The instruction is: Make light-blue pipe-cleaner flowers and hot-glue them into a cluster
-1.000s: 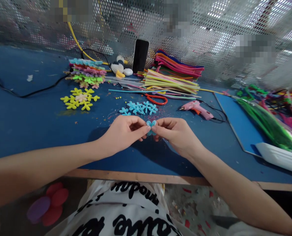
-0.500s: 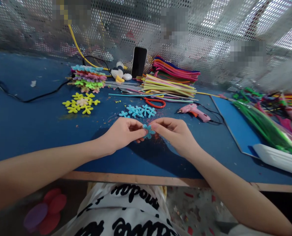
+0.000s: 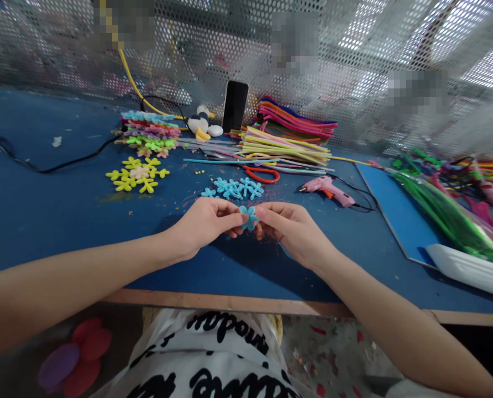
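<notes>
Between my two hands is a small blue pipe-cleaner flower [image 3: 249,219], held just above the table. My left hand [image 3: 211,224] pinches its left petals between thumb and fingers. On the other side, my right hand [image 3: 292,226] grips a right petal the same way. Just beyond my fingers lies a cluster of blue pipe-cleaner pieces [image 3: 233,188]. A yellow snowflake shape [image 3: 124,181] with a pale centre rests farther left. Behind it, a stack of coloured snowflakes [image 3: 151,132] is piled up.
A pink glue gun [image 3: 327,189] lies right of the red-handled scissors [image 3: 263,174]. Behind are yellow pipe cleaners [image 3: 283,146], pink bundles [image 3: 298,119], and a phone [image 3: 235,105] propped upright. Right stand a blue board [image 3: 389,215], a green bag [image 3: 441,210] and a white foam piece [image 3: 470,271].
The blue flower has turned slightly between my fingers and shifted a little up and left. Both hands keep hold of it; the other things stay in place.
</notes>
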